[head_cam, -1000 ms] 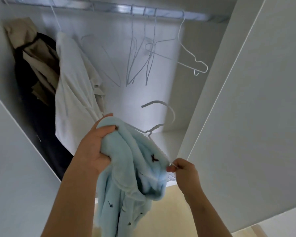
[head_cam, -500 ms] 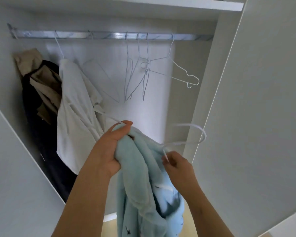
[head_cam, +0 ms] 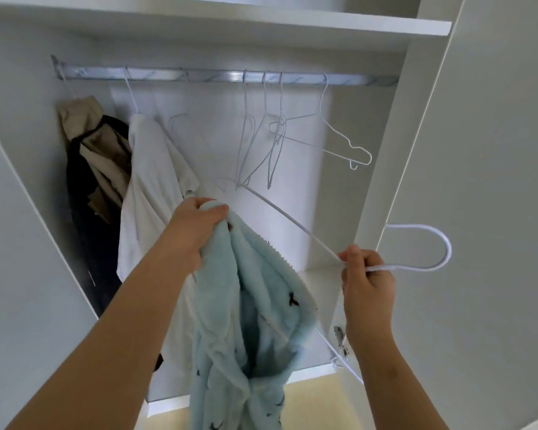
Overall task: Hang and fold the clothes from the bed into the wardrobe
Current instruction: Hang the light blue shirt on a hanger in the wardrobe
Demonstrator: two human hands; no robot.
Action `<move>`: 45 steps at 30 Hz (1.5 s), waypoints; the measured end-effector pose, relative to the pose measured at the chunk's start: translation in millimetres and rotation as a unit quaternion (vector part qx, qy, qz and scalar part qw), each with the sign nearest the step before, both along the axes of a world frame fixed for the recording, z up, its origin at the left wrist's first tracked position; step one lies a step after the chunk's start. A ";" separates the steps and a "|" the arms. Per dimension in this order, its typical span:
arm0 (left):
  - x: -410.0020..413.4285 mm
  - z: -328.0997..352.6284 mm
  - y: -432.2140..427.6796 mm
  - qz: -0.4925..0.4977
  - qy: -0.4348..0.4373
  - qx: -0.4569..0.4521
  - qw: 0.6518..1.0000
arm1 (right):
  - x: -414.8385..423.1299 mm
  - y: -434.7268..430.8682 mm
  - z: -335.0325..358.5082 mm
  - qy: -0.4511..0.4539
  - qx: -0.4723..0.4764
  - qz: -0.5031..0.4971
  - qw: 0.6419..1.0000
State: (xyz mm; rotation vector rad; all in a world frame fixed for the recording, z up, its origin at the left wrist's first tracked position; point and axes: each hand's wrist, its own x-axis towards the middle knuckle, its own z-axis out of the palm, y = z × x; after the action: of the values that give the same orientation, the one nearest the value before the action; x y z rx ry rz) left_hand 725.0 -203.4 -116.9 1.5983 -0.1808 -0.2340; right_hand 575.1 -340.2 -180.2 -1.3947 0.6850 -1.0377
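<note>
While the light-blue fleece garment hangs in front of the open wardrobe, its upper edge is bunched in the left hand, whose fingers and thumb are curled round the fabric. The white wire hanger is pinched at its neck by the right hand. Compared with half a second ago, the hands have drawn well apart. The right hand has moved out to the right, the hook now projects across the wardrobe door, and one shoulder wire is stretched taut between the two hands. This indicates that the hanger is being worked through the neck opening. Whether the far shoulder is seated inside the garment cannot be determined, as fabric covers it. The garment is not yet hung. The rail lies above and behind, carrying several empty hangers at centre, a white garment and dark and beige clothes at the left. Free rail between the white garment and the empty hangers appears the likeliest hooking position.
</note>
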 end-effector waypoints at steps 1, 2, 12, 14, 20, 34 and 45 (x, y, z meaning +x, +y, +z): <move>6.8 2.0 1.3 0.008 -0.015 0.018 1.000 | 0.4 0.0 0.3 0.000 0.007 -0.001 1.000; 13.4 4.2 3.0 0.018 -0.036 0.045 0.998 | 0.9 0.6 0.7 0.000 0.014 -0.003 1.000; 49.2 17.8 11.1 0.066 -0.070 0.124 0.988 | 5.6 -14.1 -3.2 0.028 0.010 0.019 0.999; 45.2 19.1 6.2 0.040 -0.086 0.123 0.988 | 8.1 -12.3 -5.2 0.070 -0.028 0.042 0.996; 24.8 12.3 -11.1 -0.068 -0.165 0.181 0.967 | 13.1 -8.2 -3.2 0.133 -0.040 0.093 0.986; -6.0 -7.6 -36.2 -0.120 -0.251 0.126 0.952 | 11.9 -8.5 -20.1 0.197 -0.018 0.075 0.977; 33.1 -15.9 -19.2 -0.151 -0.413 0.360 0.823 | -17.6 -50.2 -3.3 0.166 0.003 0.086 0.982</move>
State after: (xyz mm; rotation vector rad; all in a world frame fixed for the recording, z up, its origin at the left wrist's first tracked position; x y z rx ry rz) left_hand 758.1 -222.5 -132.8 2.3461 -1.1392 0.2055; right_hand 557.5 -390.4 -183.5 -1.6097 0.7919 -0.6731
